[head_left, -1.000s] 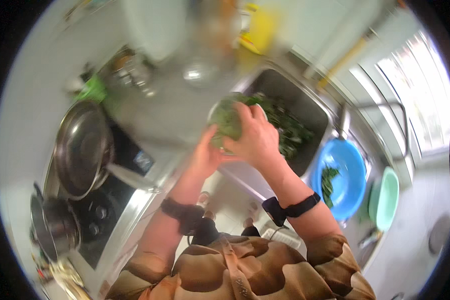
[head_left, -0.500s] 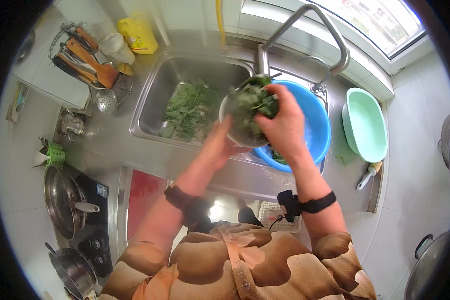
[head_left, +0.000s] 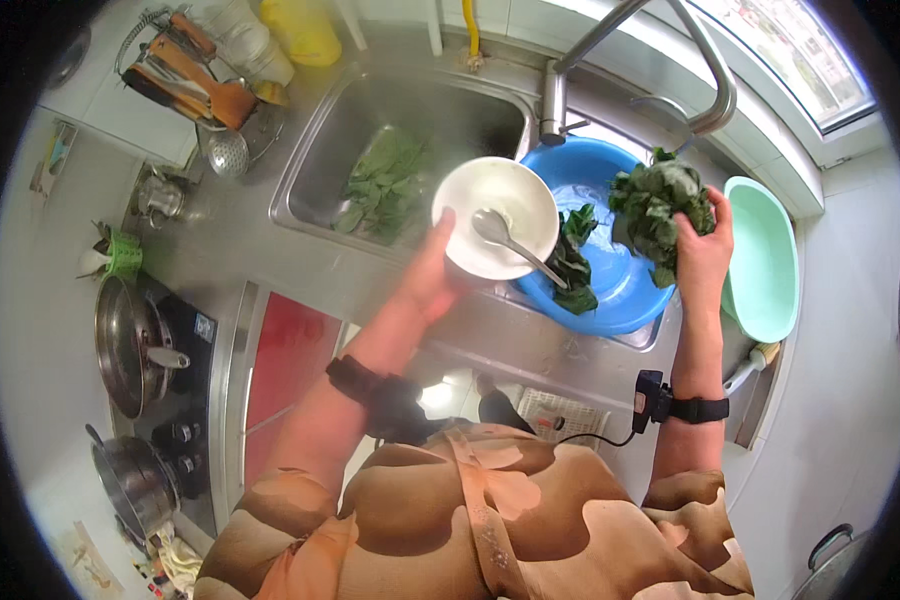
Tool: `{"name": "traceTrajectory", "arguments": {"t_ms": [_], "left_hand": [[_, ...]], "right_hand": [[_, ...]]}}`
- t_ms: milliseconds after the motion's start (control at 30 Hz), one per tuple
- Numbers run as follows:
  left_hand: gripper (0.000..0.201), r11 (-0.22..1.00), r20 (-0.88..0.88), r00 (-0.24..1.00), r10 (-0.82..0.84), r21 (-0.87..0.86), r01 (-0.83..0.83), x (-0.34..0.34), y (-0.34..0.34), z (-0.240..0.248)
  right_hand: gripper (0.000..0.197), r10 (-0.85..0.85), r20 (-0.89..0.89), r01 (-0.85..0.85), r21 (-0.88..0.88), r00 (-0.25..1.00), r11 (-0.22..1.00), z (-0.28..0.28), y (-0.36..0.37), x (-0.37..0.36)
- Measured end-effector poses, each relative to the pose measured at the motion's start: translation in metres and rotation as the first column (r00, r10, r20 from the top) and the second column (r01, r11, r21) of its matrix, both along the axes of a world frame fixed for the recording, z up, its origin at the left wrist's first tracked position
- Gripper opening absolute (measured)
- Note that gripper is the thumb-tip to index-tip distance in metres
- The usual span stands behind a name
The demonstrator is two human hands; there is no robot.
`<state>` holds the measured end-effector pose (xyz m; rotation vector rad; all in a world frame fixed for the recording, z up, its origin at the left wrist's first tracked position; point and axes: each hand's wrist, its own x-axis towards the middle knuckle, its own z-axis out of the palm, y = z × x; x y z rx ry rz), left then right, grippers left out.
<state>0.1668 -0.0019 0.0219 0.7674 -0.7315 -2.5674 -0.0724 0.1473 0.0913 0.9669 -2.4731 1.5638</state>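
My left hand (head_left: 435, 275) grips a white bowl (head_left: 457, 205) by its near left side, thumb over the rim. A metal spoon (head_left: 516, 243) rests inside it, its handle sticking out over the near right rim. My right hand (head_left: 702, 245) is closed around a bunch of dark leafy greens (head_left: 660, 210), lifted over the right side of a blue basin (head_left: 625, 305). A smaller clump of greens (head_left: 573, 268) lies at the basin's left, beside the bowl. More leaves (head_left: 382, 190) sit in the left part of the steel sink (head_left: 315, 150).
A faucet (head_left: 553, 105) stands behind the basin. To the right are a pale green tub (head_left: 765, 265) and a brush (head_left: 750, 368). A utensil rack (head_left: 195, 95) and yellow jug (head_left: 305, 35) stand back left; a pan (head_left: 122, 345) and pot (head_left: 135, 485) are at the stove.
My right hand has moved right with the greens, out of the bowl and over the basin. The bowl now shows its inside and the spoon. My view has shifted slightly.
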Motion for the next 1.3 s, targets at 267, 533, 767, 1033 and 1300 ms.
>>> {"name": "traceTrajectory", "arguments": {"t_ms": [267, 533, 767, 1033, 1300], "left_hand": [[0.061, 0.995, 0.108, 0.991, 0.079, -0.069, -0.072, 0.036, -0.003, 0.008], [0.062, 0.974, 0.184, 0.958, 0.218, -0.108, -0.2, 0.133, -0.021, 0.012], [0.06, 0.958, 0.282, 0.917, 0.283, -0.135, -0.254, 0.245, -0.03, 0.024], [0.068, 0.966, 0.26, 0.932, 0.255, -0.105, -0.235, 0.375, 0.026, 0.004], [0.07, 0.67, 0.254, 0.638, 0.727, -0.056, -0.74, 0.48, 0.154, 0.015]], "right_hand": [[0.038, 0.389, 0.405, -0.176, -0.47, 0.828, 0.865, 0.037, -0.046, 0.031], [0.037, 0.241, 0.194, -0.162, -0.352, 0.951, 0.922, 0.049, -0.053, 0.035], [0.034, 0.084, -0.392, 0.238, 0.7, 0.916, 0.673, -0.014, -0.038, 0.044], [0.013, 0.719, 0.253, -0.758, 0.311, 0.648, 0.573, -0.028, -0.153, 0.222], [0.014, 0.932, 0.361, -0.972, 0.207, -0.033, -0.115, -0.073, -0.176, 0.453]]}}
